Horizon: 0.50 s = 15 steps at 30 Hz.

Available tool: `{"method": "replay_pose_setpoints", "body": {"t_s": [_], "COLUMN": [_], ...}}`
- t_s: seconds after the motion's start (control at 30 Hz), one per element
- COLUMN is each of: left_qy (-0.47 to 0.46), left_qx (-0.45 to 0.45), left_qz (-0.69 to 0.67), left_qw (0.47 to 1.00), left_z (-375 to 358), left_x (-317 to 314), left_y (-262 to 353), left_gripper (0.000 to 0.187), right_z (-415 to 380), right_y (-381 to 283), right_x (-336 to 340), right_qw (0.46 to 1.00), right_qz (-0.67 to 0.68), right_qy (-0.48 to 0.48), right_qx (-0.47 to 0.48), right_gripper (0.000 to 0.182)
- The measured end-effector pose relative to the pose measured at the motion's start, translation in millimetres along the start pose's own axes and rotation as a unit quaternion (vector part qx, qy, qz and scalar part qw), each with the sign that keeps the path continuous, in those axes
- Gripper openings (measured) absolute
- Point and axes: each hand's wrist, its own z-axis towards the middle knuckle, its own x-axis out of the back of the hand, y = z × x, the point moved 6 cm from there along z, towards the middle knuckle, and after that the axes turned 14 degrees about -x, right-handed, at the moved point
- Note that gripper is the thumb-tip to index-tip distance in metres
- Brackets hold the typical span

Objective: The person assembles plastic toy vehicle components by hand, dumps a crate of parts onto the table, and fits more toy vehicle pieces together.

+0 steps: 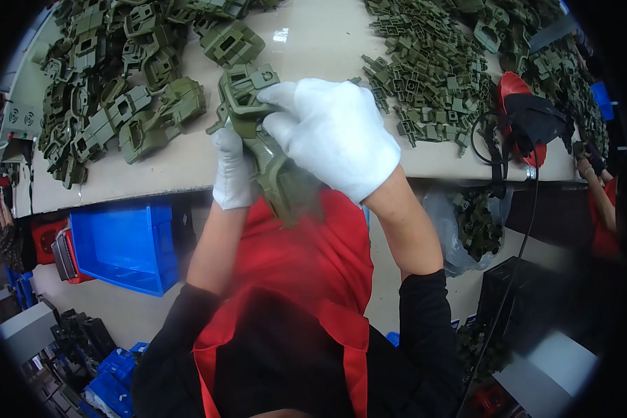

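Note:
An olive-green molded plastic part (275, 171), long and angular with an open frame at its upper end, is held over the table's front edge. My left hand (233, 171), in a white glove, is closed round its side from below. From the right, my white-gloved right hand (338, 132) grips the upper end, thumb and fingertips pressed against it. Whether a smaller piece sits under those fingertips is hidden. Just beyond lies another green plastic part (231, 43) on the table.
Larger green parts (129, 108) are heaped on the table (320, 42) at left, small green pieces (432, 76) at right. A red and black object (526, 118) with a cable lies farther right. Below the edge are a blue bin (122, 244) and a plastic bag (467, 230). Another person's arm (599, 188) shows far right.

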Motion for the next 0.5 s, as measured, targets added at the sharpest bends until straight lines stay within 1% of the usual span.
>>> {"method": "replay_pose_setpoints", "body": {"t_s": [0.03,0.1,0.3,0.37,0.4,0.43,0.47,0.5], "left_qy": [-0.005,-0.009,-0.024,0.000,0.000,0.022,0.044,0.043], "left_qx": [0.004,0.007,-0.023,-0.034,-0.034,-0.042,-0.050,-0.050], "left_qz": [-0.016,-0.032,0.000,-0.056,-0.056,-0.071,-0.087,-0.087], "left_qw": [1.000,0.999,0.999,0.998,0.998,0.996,0.994,0.994], "left_z": [0,0,1,2,2,2,2,3], "left_x": [-1,-2,-2,-5,-7,-6,-5,-3], "left_y": [0,0,2,3,1,-1,-2,-1], "left_gripper": [0.105,0.104,0.101,0.095,0.095,0.085,0.076,0.076], "right_z": [-1,-1,0,-2,-5,-7,-7,-8], "right_y": [0,-1,-3,-5,-5,-4,-3,0], "right_x": [0,-1,-6,-10,-14,-15,-16,-15], "right_qw": [1.000,1.000,0.999,0.999,0.997,0.995,0.995,0.995], "right_qz": [0.001,-0.008,0.000,-0.004,-0.011,-0.019,-0.019,-0.005], "right_qy": [-0.002,0.000,0.033,0.044,0.071,0.098,0.099,0.102], "right_qx": [0.014,0.011,0.014,0.016,0.011,0.007,0.007,0.009], "right_gripper": [0.026,0.026,0.022,0.019,0.018,0.016,0.016,0.020]}}
